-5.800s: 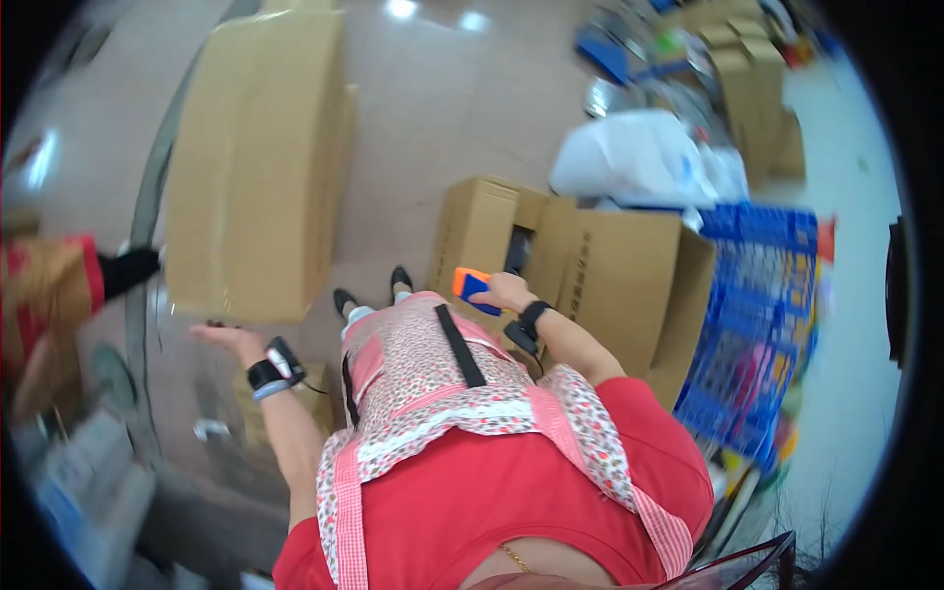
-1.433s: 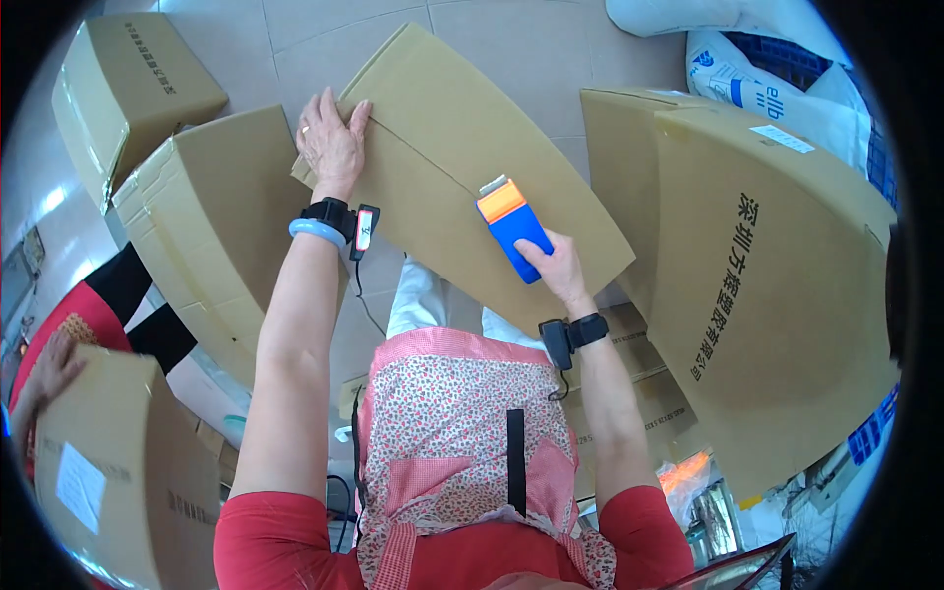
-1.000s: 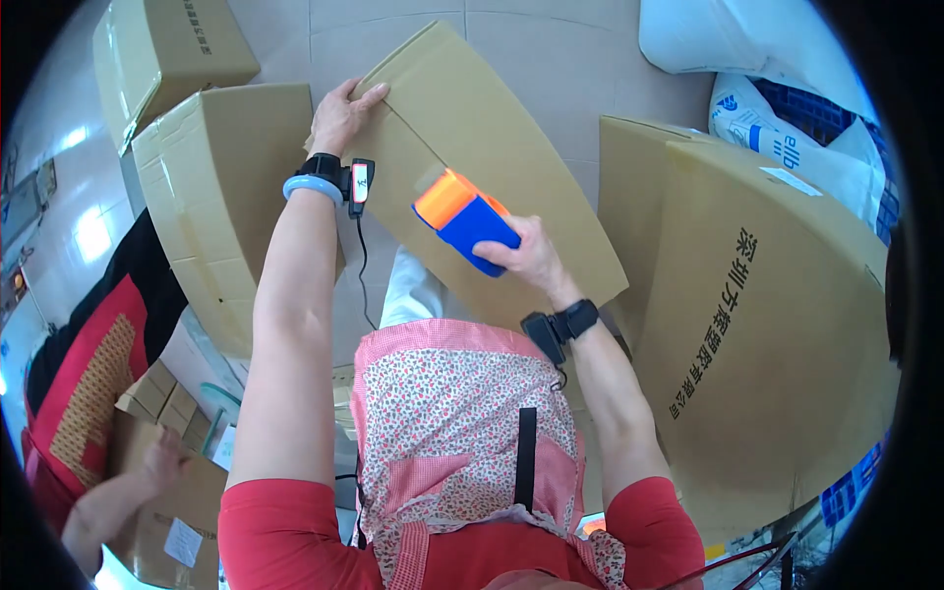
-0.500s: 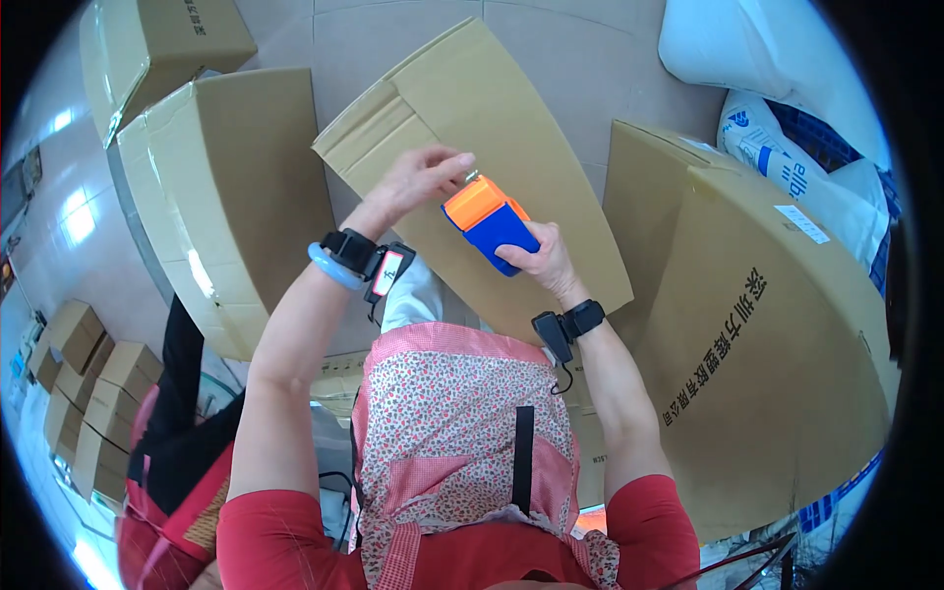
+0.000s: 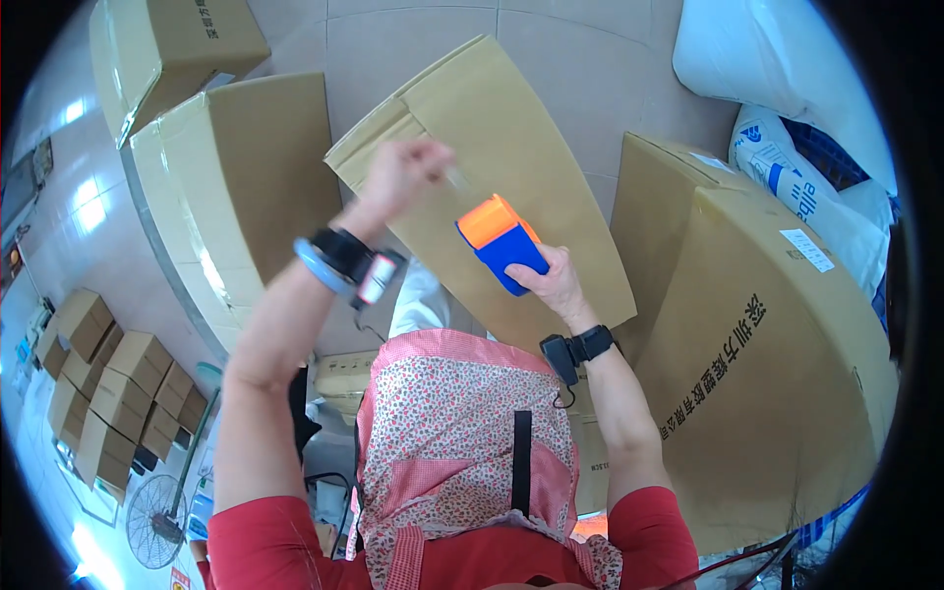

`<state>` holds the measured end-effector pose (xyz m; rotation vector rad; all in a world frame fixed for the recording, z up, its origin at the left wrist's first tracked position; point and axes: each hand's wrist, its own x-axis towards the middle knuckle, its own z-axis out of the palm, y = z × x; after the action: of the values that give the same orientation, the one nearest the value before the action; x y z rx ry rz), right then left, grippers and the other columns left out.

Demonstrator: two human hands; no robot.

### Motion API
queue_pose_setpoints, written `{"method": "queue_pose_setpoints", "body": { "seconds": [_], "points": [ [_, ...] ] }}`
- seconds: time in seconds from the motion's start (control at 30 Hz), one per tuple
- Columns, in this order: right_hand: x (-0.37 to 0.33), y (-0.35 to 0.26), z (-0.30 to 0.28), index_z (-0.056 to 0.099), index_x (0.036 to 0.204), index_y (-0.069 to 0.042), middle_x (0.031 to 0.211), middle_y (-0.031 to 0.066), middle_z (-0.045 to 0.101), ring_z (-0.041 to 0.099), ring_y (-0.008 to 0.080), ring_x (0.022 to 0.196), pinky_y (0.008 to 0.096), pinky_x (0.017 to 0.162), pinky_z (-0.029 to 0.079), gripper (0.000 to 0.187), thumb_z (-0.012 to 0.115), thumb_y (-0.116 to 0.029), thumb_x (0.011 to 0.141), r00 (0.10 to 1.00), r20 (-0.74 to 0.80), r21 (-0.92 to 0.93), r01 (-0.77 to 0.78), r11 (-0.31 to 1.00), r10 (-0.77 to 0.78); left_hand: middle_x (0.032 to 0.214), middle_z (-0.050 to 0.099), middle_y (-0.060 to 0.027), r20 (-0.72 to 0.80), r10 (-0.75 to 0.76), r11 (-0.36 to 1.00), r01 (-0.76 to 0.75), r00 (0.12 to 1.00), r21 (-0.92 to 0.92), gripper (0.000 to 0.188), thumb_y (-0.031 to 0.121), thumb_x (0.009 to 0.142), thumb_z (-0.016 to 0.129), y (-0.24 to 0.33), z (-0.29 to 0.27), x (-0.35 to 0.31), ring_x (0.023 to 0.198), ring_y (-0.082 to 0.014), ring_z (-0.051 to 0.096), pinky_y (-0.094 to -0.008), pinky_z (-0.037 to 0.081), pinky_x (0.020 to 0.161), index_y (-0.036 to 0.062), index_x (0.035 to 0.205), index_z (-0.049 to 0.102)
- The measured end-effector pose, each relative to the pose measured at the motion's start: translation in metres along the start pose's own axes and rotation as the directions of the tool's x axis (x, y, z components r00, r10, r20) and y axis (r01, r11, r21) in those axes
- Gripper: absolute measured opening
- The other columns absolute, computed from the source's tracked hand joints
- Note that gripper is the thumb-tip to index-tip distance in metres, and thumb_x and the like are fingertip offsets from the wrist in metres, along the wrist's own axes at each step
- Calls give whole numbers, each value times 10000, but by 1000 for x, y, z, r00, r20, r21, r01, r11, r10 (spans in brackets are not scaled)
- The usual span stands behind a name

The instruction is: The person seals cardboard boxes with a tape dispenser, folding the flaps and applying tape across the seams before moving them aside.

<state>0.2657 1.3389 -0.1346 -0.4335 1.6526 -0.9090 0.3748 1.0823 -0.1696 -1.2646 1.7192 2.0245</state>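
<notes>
Left hand (image 5: 398,177) risen, pinching tape end; right hand (image 5: 556,285) gripping tape dispenser (image 5: 500,243), cardboard box (image 5: 511,147) beneath

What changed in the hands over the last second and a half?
The left hand let go of the flat cardboard box, came across to the orange-and-blue tape dispenser, and now pulls away up-left, pinching what looks like a clear tape end. The right hand kept its grip on the dispenser above the box. Surrounding cartons stayed put.
</notes>
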Motion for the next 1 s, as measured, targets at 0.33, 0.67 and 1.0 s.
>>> {"method": "queue_pose_setpoints", "body": {
  "seconds": [0.33,0.67,1.0],
  "points": [
    [-18,2,-11,648,877,40,694,27,637,571,81,628,254,588,475,290,708,-227,781,991,-67,-21,-118,993,116,734,613,7,-94,195,940,-159,976,301,272,280,860,656,48,-153,91,712,-79,560,-227,469,716,14,903,693],
    [-11,4,-8,656,896,35,722,78,668,623,120,642,273,610,495,290,709,-226,780,987,-96,-78,-140,987,132,780,624,-4,22,48,981,-52,999,185,332,326,850,663,-26,-137,148,777,-109,572,-254,465,785,8,942,687],
    [-17,15,-14,662,888,30,712,92,669,634,123,657,278,623,502,309,708,-256,780,986,-102,-146,-145,979,131,924,684,-103,-111,258,786,-142,960,602,495,389,846,650,10,-90,117,892,-170,631,-289,459,858,13,1163,593]
  ]
}}
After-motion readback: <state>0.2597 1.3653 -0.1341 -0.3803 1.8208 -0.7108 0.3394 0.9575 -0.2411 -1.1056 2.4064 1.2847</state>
